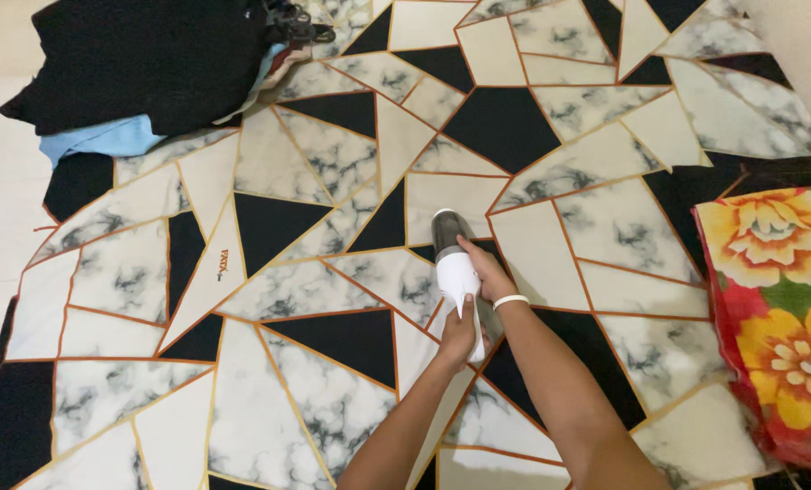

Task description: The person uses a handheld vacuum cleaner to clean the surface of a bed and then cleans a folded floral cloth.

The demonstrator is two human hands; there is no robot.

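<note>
Gripping a white handheld device [456, 272] over the patterned sheet [315, 272], my left hand [458, 334] wraps its handle and my right hand [485, 270] clamps its side. I cannot make out its underside. Clothes [142, 63] are cut off top left, a floral cloth [777, 308] right.

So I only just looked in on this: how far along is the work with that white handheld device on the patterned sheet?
Nothing visibly done: no cleaned or changed patch shows on the patterned sheet. In hand: left hand and right hand grip the white handheld device mid-sheet. Untouched: the clothes pile and floral cloth at the edges.
</note>
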